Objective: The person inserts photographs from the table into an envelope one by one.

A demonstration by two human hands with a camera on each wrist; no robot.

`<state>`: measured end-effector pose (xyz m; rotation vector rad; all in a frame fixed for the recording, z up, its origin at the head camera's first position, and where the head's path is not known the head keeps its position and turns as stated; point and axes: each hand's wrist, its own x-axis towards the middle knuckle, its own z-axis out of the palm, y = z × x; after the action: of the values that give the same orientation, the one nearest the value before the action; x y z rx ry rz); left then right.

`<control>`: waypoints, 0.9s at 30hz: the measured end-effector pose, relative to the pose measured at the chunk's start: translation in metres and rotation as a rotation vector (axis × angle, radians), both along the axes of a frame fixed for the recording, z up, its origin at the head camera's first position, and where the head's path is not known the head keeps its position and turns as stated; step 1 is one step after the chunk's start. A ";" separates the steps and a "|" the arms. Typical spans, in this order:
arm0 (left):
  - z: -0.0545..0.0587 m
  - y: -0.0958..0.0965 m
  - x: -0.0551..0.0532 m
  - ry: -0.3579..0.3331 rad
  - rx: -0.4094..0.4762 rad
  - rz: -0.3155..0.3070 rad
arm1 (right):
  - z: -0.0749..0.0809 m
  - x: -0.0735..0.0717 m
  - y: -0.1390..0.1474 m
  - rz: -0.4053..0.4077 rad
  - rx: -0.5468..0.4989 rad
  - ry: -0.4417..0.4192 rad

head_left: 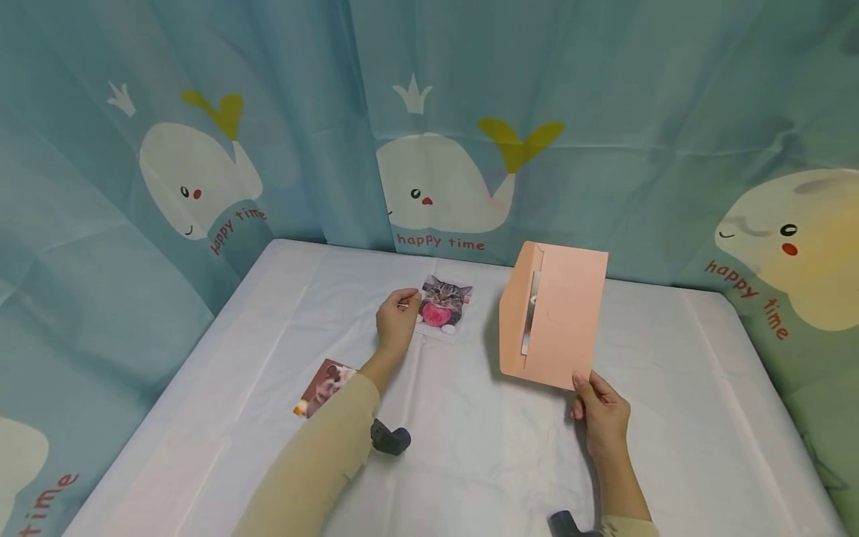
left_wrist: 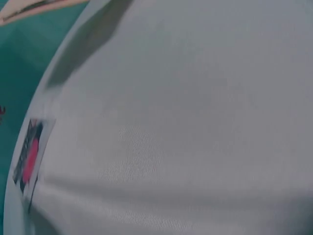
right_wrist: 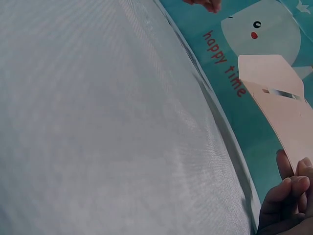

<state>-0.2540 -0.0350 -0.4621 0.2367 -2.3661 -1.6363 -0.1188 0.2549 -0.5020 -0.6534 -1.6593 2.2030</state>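
Note:
A cat photo [head_left: 444,304] shows a tabby with a pink heart and has a pale lower border. My left hand [head_left: 397,321] pinches it at its left edge, near the table's far side. In the left wrist view the same photo [left_wrist: 30,157] appears at the left, steeply foreshortened. With thumb and fingers, my right hand [head_left: 602,412] grips a pink envelope [head_left: 570,313] by its lower right corner, raised above the table. The envelope's flap is folded out to the left, and a white-edged card [head_left: 531,313] shows through the opening, mostly hidden inside.
Another animal photo [head_left: 321,389] lies on the white-covered table [head_left: 470,447], partly behind the left sleeve. Dark wrist-camera mounts [head_left: 391,438] stick out by each forearm. A blue whale-print curtain [head_left: 443,60] hangs around the table's back and sides.

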 end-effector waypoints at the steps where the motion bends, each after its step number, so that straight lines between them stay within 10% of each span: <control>1: -0.001 -0.005 -0.003 -0.020 -0.019 -0.008 | 0.000 0.000 0.000 -0.001 0.002 0.000; 14: -0.006 -0.026 -0.016 -0.344 -0.304 -0.120 | 0.001 0.000 -0.001 -0.006 0.017 -0.015; 27: -0.012 -0.015 -0.014 -0.453 -0.534 -0.201 | 0.002 0.000 0.000 0.007 -0.017 -0.026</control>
<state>-0.2676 -0.0505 -0.4741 0.2933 -3.1561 -1.0288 -0.1190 0.2551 -0.5000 -0.6847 -1.6591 2.2248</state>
